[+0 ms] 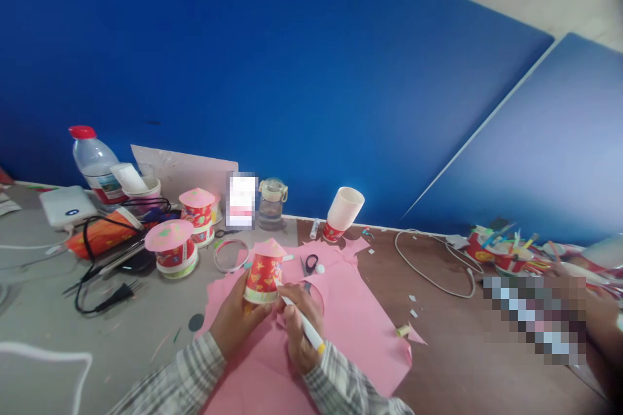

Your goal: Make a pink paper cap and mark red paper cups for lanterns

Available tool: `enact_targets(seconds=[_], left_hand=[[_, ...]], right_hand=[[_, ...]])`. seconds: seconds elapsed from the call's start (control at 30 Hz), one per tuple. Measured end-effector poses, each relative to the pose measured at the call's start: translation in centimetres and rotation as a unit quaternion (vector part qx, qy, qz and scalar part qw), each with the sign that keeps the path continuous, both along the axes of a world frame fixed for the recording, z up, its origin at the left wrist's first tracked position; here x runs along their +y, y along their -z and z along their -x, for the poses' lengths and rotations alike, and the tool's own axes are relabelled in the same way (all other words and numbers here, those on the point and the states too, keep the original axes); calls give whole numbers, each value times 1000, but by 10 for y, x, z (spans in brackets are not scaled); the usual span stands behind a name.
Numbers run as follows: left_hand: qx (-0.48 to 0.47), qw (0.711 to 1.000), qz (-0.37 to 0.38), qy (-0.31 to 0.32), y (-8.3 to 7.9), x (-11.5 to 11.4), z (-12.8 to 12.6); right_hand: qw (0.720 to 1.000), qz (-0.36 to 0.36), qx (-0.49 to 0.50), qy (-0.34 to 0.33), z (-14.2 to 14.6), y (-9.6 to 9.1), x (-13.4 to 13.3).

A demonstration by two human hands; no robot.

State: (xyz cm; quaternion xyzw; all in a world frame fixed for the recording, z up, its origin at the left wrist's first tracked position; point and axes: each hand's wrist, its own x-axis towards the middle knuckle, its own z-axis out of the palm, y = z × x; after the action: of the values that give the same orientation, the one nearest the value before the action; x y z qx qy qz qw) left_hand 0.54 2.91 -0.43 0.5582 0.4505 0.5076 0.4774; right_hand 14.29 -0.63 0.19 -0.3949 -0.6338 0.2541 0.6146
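At the far left I note a white power bank (pixel 68 206), with a red-capped bottle (pixel 95 162) behind it. Two red cups follow, each topped with pink paper: the near cup (pixel 171 251) and the far cup (pixel 195 215). Next, the left hand (pixel 242 316) is curled around the left and lower side of a red paper cup (pixel 265 277), wide end down, with a pink cone on top; this cup is held above the pink sheet (pixel 363 331). A clear drinking bottle (pixel 272 207) stands beyond. To the right, the right hand (pixel 302 327) pinches a white marker (pixel 308 331), its yellow end toward the wrist; I cannot tell whether the other end touches the cup. Scissors (pixel 310 264) lie farther off on the sheet. Far right of these I locate stacked cups (pixel 345 209), a white cable (pixel 433 290) and another person's arm (pixel 601 318).
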Motion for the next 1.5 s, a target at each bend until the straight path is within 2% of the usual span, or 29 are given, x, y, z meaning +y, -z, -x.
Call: enact_targets(seconds=[0.3, 0.5, 0.77, 1.1, 1.5], left_hand=[[-3, 1000, -26, -2, -5, -1, -1], [-1, 1000, -9, -8, -7, -1, -2], [-14, 1000, 1, 19, -1, -1, -1], [-19, 1000, -7, 21, -5, -3, -2], [-26, 999, -6, 24, -1, -2, -1]], right_hand=[[1000, -4, -5, 2, -2, -4, 1], [1000, -15, -18, 0, -3, -4, 1], [999, -31, -11, -13, -2, -7, 1], [999, -27, -39, -27, -3, -8, 1], [998, -50, -32, -21, -2, -8, 2]])
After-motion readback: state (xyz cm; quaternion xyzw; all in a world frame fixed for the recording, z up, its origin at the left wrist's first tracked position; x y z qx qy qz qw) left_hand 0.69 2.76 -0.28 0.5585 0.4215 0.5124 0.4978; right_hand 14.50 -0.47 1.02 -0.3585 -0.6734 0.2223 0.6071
